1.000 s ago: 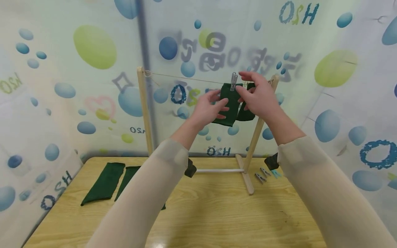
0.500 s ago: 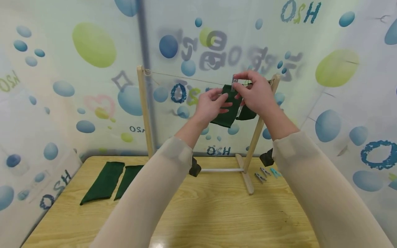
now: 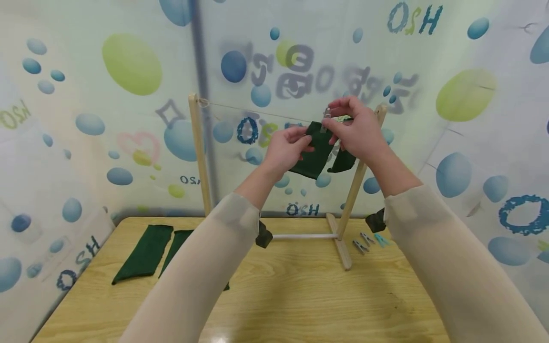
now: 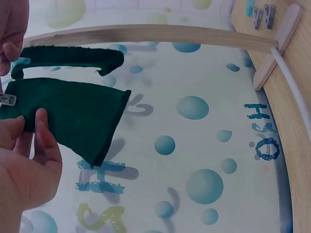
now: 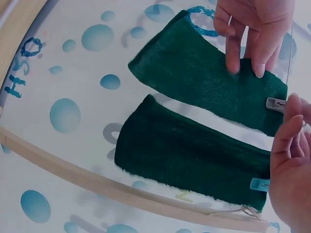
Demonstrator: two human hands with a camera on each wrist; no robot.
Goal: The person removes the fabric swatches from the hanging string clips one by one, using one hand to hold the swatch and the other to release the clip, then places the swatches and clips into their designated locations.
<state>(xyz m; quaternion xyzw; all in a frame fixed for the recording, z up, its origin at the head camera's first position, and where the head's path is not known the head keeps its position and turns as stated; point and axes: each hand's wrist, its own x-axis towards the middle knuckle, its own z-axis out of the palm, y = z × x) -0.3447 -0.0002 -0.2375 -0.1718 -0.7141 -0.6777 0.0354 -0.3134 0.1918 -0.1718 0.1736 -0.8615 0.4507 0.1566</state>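
Head view: right of centre, a green cloth is held at its edge by the left hand, fingers partly bent; a grey peg at its top is pinched by the right hand. Left wrist view: the cloth is seen at left. Right wrist view: the peg is gripped at right; below, a second cloth is clipped by a blue peg.
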